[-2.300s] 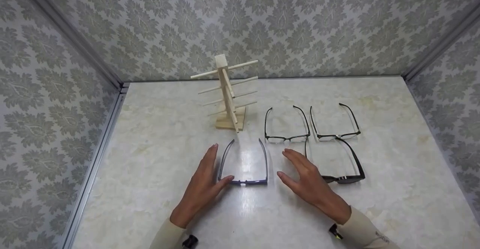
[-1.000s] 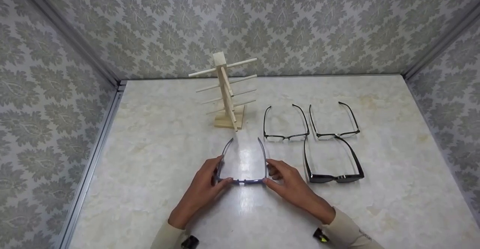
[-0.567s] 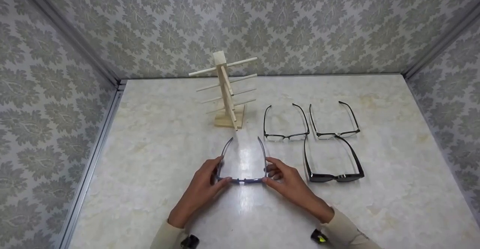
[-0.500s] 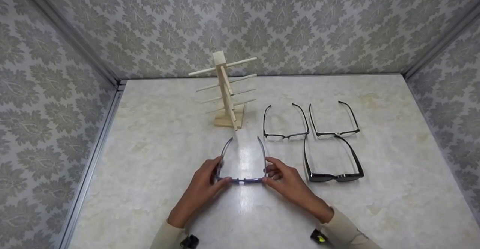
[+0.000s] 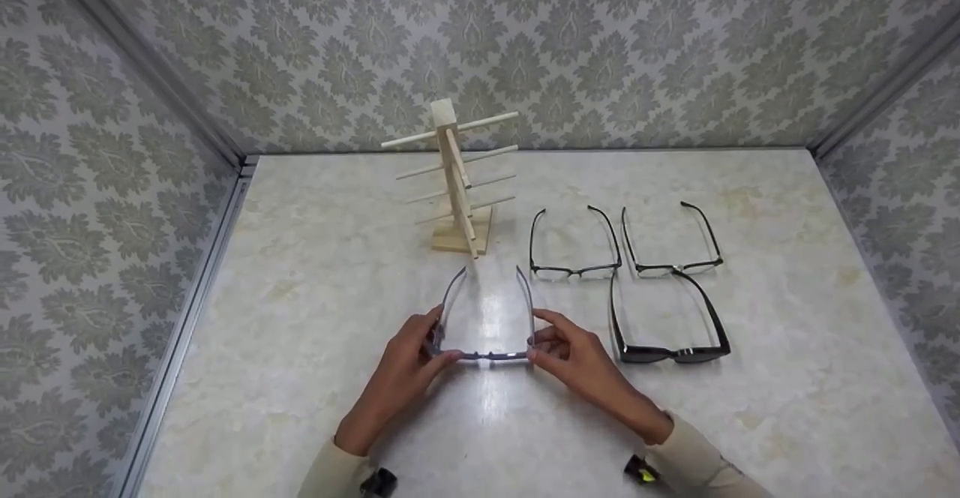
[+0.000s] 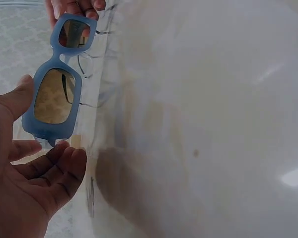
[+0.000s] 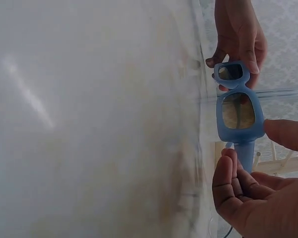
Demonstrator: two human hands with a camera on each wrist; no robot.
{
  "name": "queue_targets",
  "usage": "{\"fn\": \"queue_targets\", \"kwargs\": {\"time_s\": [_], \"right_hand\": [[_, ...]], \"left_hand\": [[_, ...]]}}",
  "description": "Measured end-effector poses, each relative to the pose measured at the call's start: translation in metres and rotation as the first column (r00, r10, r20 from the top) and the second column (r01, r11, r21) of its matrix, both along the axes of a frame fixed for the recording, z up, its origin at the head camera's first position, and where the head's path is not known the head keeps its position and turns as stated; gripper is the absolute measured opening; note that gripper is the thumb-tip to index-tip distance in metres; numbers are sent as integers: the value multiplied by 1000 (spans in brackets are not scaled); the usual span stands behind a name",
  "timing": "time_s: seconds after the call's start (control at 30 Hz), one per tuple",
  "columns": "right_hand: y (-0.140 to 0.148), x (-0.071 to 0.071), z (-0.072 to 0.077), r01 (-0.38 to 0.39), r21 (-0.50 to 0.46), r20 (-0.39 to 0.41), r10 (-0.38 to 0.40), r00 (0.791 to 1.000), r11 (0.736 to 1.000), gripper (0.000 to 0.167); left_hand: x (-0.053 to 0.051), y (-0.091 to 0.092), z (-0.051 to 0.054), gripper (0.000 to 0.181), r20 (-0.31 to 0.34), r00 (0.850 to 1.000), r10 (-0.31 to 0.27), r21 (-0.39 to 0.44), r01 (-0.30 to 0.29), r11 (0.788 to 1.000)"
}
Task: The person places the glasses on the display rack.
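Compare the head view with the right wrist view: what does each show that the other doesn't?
Only the head view shows the thick black sunglasses, and it alone shows the two thin-framed glasses and the wooden stand whole.

Only the right wrist view shows the tinted lenses of the blue sunglasses face-on.

Both show the blue sunglasses held between the left grip and the right grip, and at least part of the stand.

The sunglasses (image 6: 55, 61) are blue — the wallpaper (image 5: 525, 48) pale, leaf-patterned in grey-green.
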State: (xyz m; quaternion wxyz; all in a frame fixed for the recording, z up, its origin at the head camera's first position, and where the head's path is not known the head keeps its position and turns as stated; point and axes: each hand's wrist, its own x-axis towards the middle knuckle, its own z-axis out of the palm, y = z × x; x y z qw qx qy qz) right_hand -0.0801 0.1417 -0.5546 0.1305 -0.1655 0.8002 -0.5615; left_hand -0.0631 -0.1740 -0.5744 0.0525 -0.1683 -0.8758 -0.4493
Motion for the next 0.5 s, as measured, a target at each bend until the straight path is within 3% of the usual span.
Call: {"fn": "queue_targets", "kwargs": {"time_s": [0.5], "right_hand": [[-8,-13,7,40,-67,-16,-41,999,997,65]], "left_hand": [[-8,2,7,76,-58,998,40,68,-36,997]]}}
